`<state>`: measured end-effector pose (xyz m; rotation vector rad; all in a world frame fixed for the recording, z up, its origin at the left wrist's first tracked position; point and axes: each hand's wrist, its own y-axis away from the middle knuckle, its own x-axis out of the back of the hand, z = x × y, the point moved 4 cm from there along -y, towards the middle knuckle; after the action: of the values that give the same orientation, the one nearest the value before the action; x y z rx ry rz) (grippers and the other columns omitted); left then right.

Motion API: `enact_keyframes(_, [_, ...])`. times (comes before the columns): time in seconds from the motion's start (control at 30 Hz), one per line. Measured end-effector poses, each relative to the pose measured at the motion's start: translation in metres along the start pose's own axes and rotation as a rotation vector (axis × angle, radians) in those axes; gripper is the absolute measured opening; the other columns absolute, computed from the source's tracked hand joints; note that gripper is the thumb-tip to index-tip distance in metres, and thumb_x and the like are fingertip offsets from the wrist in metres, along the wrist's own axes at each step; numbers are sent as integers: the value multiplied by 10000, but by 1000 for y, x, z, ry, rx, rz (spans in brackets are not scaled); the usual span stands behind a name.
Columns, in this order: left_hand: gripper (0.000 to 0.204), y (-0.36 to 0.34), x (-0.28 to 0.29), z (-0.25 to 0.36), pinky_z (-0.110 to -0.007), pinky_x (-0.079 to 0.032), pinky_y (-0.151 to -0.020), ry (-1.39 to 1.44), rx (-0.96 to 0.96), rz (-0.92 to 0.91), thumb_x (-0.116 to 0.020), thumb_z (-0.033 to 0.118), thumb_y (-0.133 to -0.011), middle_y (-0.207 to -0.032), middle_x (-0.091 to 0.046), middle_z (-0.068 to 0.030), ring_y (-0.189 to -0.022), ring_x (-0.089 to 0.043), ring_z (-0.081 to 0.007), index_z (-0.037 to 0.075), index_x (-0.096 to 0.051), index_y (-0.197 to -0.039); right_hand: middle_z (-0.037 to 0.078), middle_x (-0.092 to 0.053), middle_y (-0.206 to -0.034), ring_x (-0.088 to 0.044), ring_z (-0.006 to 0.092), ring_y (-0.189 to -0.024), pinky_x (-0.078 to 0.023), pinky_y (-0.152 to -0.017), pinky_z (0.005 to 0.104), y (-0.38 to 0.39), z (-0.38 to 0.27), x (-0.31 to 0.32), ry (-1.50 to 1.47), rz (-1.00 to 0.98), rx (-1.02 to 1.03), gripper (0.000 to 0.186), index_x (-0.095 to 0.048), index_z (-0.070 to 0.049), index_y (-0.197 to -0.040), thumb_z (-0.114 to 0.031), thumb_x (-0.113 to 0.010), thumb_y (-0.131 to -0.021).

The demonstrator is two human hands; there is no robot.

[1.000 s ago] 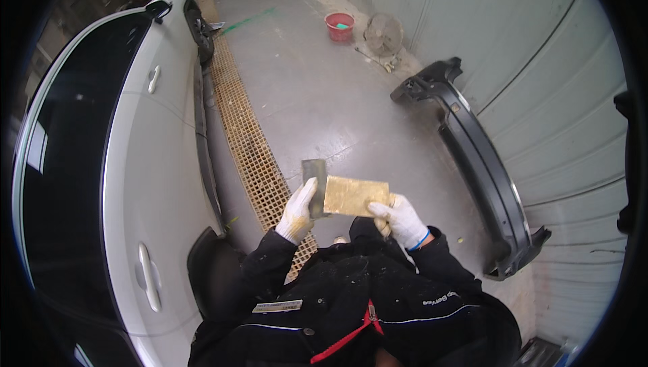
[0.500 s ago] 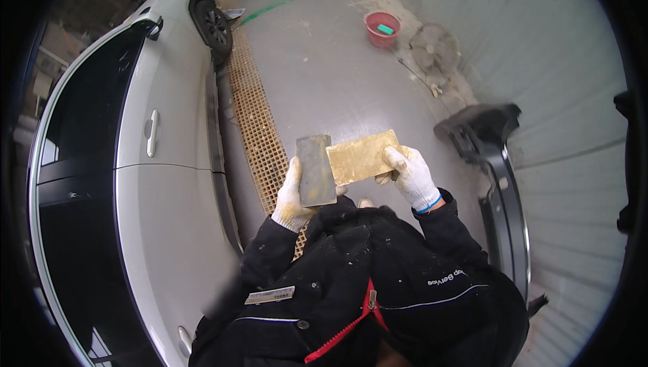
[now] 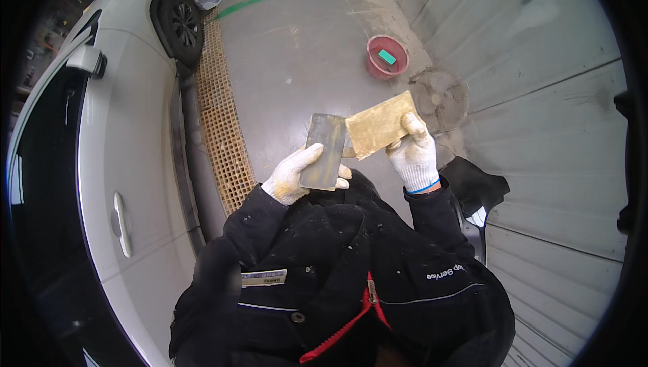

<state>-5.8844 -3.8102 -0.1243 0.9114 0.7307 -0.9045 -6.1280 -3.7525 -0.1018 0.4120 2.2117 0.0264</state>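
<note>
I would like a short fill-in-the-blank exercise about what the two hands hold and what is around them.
1. The left hand holds a flat ____ block.
2. The right hand holds a yellowish-brown sheet that looks like ____.
3. The red bucket stands on the ____.
4. The car to the person's left is ____.

Missing words: grey; sandpaper; floor; white

2 gloved hands raised, left hand (image 3: 291, 176) gripping, right hand (image 3: 414, 156) pinching
</note>
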Motion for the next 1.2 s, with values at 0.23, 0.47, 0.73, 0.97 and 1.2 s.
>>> enact_keyframes(0.23, [721,-115,49,171,-451,-594,-1015,-308,63,52,-677,303,-1023,-1482,-520,-164,-1140,-664,-262,47,-332,-1602,103,-694,-1175,-691,249,-1070,-580,-957,427,-197,26,15,-215,212,-120,422,-605,-75,-1322,-283,-740,-980])
enact_keyframes(0.47, [773,-211,105,353,-381,-571,-982,-505,141,231,-608,253,-1065,-1497,-510,-98,-1296,-568,-243,141,-180,-1698,57,-745,-1118,-714,159,-1004,-584,-887,330,-440,59,-74,499,-30,-224,423,-670,12,-1262,-135,-822,-895])
enact_keyframes(0.73, [817,-256,173,575,-352,-472,-1095,-279,-224,174,-688,186,-981,-1504,-515,-88,-1350,-566,-245,70,-247,-1659,82,-787,-987,-733,132,-893,-592,-811,318,-713,52,-205,893,-313,-193,331,-737,23,-1127,-227,-818,-926])
enact_keyframes(0.97, [630,-349,247,784,-350,-473,-1073,-170,-297,293,-623,283,-1047,-1393,-601,-84,-1234,-600,-184,45,-385,-1579,89,-790,-1015,-735,137,-923,-585,-824,323,-918,87,-285,1033,-453,-195,340,-745,15,-1151,-245,-812,-943])
enact_keyframes(1.2, [653,-441,287,988,-300,-436,-1039,-363,-109,155,-610,231,-1054,-1376,-585,-47,-1220,-553,-132,57,-342,-1624,115,-801,-959,-762,155,-853,-597,-761,324,-1125,42,-335,1002,-157,32,302,-756,33,-1092,-204,-816,-915])
